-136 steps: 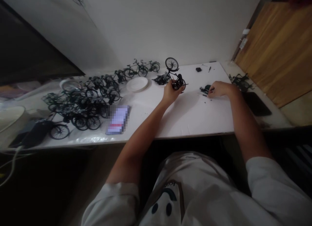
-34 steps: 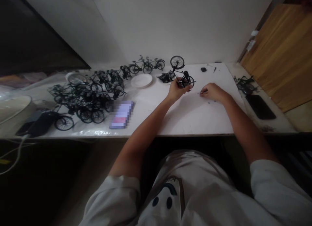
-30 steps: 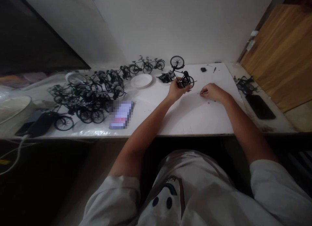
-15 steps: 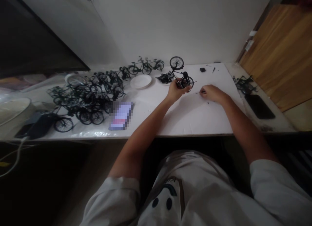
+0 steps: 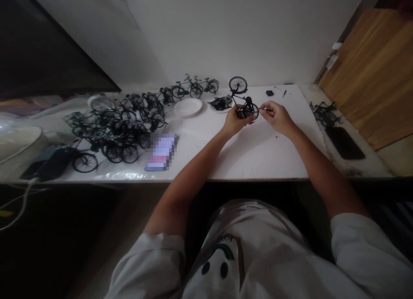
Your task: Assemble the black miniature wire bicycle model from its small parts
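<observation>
A black model bicycle (image 5: 248, 102) is held up over the white board, tilted, with one wheel high near the wall. My left hand (image 5: 235, 121) is closed around its lower part, by the other wheel. Pinched in the fingers of my right hand (image 5: 280, 117) is a slim dark tool (image 5: 266, 109) with a thin shaft. Its tip points left and is right by the lower wheel; whether it touches is too small to tell. A tiny dark piece (image 5: 276, 137) lies on the board below my right hand.
Many model bicycles (image 5: 129, 122) crowd the left side, near a white plate (image 5: 188, 107) and a lit phone (image 5: 161, 152). Dark parts (image 5: 220, 103) lie behind my left hand. A small black block (image 5: 269, 93) is at the back; a dark phone (image 5: 345, 143) lies right.
My right hand has risen and moved slightly left with the slim tool, bringing its tip to the bicycle's lower wheel. My left hand keeps hold of the bicycle, and the whole view has shifted slightly.
</observation>
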`<state>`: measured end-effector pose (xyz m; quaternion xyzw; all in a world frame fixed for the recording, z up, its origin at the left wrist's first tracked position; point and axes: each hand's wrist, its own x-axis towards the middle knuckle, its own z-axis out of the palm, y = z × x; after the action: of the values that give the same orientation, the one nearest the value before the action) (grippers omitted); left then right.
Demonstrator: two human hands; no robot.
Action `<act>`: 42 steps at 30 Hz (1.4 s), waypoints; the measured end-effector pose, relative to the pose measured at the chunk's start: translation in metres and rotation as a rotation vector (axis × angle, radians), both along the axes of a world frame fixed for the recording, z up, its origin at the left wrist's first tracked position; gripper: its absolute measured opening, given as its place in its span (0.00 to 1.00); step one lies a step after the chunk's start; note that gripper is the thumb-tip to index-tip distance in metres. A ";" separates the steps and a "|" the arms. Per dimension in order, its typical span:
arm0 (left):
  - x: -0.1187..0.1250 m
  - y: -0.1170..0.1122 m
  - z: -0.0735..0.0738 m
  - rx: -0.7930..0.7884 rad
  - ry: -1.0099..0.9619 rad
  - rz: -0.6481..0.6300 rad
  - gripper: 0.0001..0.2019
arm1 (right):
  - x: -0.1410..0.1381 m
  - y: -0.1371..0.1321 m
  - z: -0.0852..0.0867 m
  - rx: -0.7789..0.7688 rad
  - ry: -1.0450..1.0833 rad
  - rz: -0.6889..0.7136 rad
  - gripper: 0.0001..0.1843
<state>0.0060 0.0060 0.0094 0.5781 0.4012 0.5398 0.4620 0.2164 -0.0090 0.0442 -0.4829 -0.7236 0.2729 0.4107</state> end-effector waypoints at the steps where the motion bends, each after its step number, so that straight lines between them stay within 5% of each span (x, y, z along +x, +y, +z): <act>1: 0.001 -0.001 0.000 -0.006 0.002 -0.008 0.24 | -0.002 -0.001 0.000 -0.004 0.005 0.014 0.24; 11: 0.002 -0.004 0.002 -0.015 0.020 -0.052 0.25 | -0.005 -0.003 -0.004 0.022 0.032 0.075 0.20; 42: 0.003 0.000 -0.006 0.044 0.053 -0.017 0.26 | -0.005 -0.007 0.001 -0.006 0.021 -0.088 0.27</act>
<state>0.0088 0.0058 0.0039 0.6057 0.3966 0.5289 0.4429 0.2115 -0.0162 0.0448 -0.5126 -0.6966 0.2616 0.4284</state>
